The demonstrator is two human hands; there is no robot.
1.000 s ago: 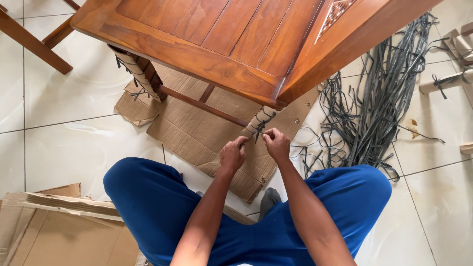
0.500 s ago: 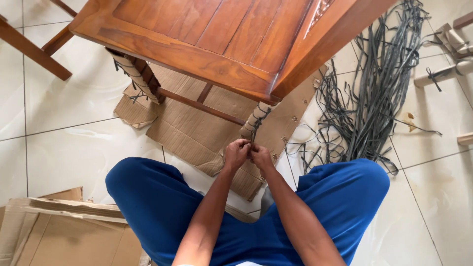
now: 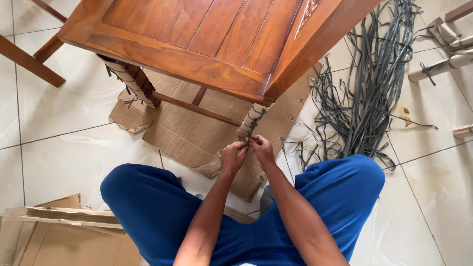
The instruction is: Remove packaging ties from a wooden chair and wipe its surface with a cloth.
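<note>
- Left hand (image 3: 232,156) and right hand (image 3: 261,149) met at the wrapped chair leg (image 3: 249,121); fingers of both were clenched, pinching the dark strap (image 3: 252,129) where it hung down the leg's lower end;
- Risk, judged: uneven pull could slip the strap from the fingers, loosening the wrap;
- Count: 2 hands; 2 wrapped legs visible; 1 wooden chair (image 3: 207,44); 1 loose strap pile (image 3: 374,88) on the tile floor (image 3: 64,123).

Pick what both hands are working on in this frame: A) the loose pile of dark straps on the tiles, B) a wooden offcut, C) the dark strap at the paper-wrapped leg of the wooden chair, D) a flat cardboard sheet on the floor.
C: the left hand and right hand meet at the dark strap on the wrapped chair leg.
</note>
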